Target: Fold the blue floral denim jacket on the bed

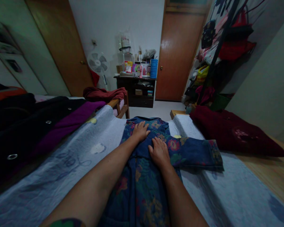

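A dark blue floral garment (146,183) lies on a light blue-grey sheet (97,148), its collar end away from me. One sleeve (194,153) stretches out to the right; no sleeve shows spread on the left side. My left hand (140,130) rests on the upper part near the collar, fingers apart. Slightly nearer and to the right, my right hand (159,151) lies on the fabric with its fingers spread. Neither hand grips anything visible. My forearms cover parts of the garment's lower sides.
Black and purple cloth (59,126) is heaped at the left, near a red cloth (104,94). A maroon cushion or folded garment (236,132) sits at the right. Beyond are a fan (98,63), a dark cabinet (136,91), a door (177,56) and hanging bags (236,41).
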### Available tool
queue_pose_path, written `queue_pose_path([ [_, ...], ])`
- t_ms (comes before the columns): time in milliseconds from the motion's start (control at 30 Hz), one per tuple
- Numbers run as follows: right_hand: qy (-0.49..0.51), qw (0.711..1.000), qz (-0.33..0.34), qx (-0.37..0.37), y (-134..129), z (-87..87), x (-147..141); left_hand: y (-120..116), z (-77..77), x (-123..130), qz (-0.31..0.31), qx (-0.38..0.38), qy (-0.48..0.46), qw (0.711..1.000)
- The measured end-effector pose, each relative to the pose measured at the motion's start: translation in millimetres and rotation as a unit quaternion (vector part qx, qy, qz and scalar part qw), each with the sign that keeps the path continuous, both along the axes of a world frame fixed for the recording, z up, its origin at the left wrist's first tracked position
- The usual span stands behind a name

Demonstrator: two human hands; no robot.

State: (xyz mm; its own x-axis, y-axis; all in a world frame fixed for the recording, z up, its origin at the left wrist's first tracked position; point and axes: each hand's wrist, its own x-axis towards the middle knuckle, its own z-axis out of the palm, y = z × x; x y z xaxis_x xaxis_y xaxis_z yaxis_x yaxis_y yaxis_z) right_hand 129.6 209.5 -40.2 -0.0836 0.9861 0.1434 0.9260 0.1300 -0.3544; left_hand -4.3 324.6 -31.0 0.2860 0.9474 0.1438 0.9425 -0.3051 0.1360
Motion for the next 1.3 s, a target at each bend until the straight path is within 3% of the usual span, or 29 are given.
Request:
queue_pose_path([
  [67,0.007,1.0,-0.004,0.01,1,-0.2,1,-8,4.0,10,-0.044,0.027,-0.01,0.999],
  [200,0.013,0.997,-0.066,0.031,1,1.4,3,-17,5.3,22,-0.148,-0.021,-0.009,0.989],
  [300,-0.001,0.991,-0.126,0.04,-1,2.8,2,-18,-0.9,22,-0.161,-0.028,-0.003,0.987],
  [500,-0.03,0.989,-0.145,0.017,-5,5.2,1,-13,-12.0,20,-0.114,-0.081,0.005,0.99],
  [733,-0.044,0.991,-0.127,-0.008,-2,10.2,11,-6,-8.5,9,-0.111,-0.095,-0.001,0.989],
  [800,-0.049,0.991,-0.128,-0.004,-2,9.2,11,-5,-7.5,-4,-0.057,-0.041,-0.001,0.998],
  [900,-0.05,0.99,-0.133,-0.003,-2,7.4,9,-1,-9.7,-27,0.083,0.048,0.001,0.995],
  [967,-0.051,0.989,-0.136,-0.001,-3,6.9,8,4,-13.5,-41,0.124,0.049,0.006,0.991],
  [1133,-0.047,0.99,-0.134,0.008,-3,6.5,9,15,-20.7,-52,0.106,-0.017,0.01,0.994],
  [1300,-0.053,0.989,-0.133,0.025,-3,4.4,10,14,-15.6,-54,0.099,-0.089,-0.012,0.991],
])
